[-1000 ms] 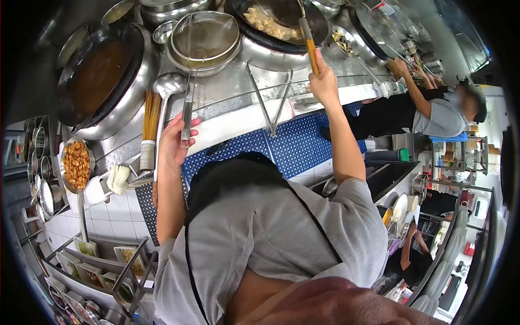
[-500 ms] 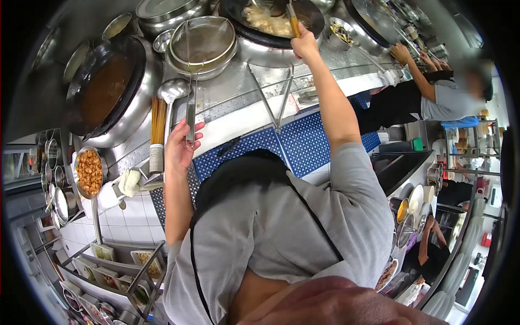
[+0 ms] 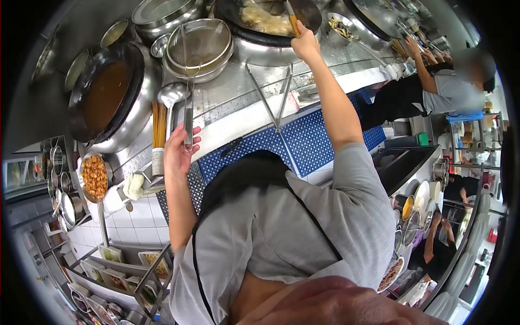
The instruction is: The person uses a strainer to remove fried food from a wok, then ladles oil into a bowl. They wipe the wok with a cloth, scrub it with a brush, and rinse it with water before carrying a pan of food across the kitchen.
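My left hand (image 3: 177,149) is curled loosely around the flat metal handle of a long-handled strainer (image 3: 189,122). That handle runs up over a round mesh sieve (image 3: 181,46) set in a steel bowl. My right hand (image 3: 306,43) grips the wooden handle of a cooking tool (image 3: 294,24), whose far end dips into a black wok (image 3: 233,30). Pale, frothy food (image 3: 265,19) lies in the hot oil there. The tool's head is hard to make out. Beside my left hand are a steel ladle (image 3: 173,93) and a bamboo wok brush (image 3: 158,127).
At left, another wok (image 3: 103,103) holds brown liquid, and a ladle of browned pieces (image 3: 95,176) stands below it. A V-shaped metal rack (image 3: 278,116) hangs at the counter edge. To the right, a co-worker (image 3: 444,89) reaches toward another wok (image 3: 374,16).
The view has shifted slightly. Both my hands keep their holds, the right one barely moved at the wok. The co-worker's hand has moved a little.
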A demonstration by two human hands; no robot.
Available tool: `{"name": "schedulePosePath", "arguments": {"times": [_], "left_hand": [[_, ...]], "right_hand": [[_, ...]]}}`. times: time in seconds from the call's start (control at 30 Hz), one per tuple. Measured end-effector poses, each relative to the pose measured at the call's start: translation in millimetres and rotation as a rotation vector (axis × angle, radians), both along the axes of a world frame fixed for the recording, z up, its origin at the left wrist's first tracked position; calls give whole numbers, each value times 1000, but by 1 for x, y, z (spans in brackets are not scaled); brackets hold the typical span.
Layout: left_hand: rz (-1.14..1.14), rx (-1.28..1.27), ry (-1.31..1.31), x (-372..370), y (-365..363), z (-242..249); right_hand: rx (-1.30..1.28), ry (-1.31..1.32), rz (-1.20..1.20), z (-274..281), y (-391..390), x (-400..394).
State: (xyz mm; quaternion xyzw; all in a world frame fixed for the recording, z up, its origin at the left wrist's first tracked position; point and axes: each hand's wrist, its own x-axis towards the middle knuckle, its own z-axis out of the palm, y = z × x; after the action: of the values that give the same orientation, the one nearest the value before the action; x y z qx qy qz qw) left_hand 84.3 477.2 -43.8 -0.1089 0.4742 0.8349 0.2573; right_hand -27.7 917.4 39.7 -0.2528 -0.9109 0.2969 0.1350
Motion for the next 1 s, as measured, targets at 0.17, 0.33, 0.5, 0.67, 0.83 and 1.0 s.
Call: {"name": "schedulePosePath", "arguments": {"times": [0.17,0.33,0.5,0.67,0.83,1.0], "left_hand": [[114,-145,37,13,1,4],[157,-423,199,-3,1,-3],[39,-449,217,-30,-3,-18],[-100,-514,233,-41,17,-2],[-150,-561,229,-53,13,2],[-116,-690,230,-61,19,15]], "right_hand": [[374,-48,-56,-15,-9,-10],[102,-85,-158,-54,-39,-25],[-142,-88,61,-86,-48,4],[-163,208,145,-88,-52,73],[-241,500,-133,-128,-26,190],[-283,148,-418,-264,40,236]]}}
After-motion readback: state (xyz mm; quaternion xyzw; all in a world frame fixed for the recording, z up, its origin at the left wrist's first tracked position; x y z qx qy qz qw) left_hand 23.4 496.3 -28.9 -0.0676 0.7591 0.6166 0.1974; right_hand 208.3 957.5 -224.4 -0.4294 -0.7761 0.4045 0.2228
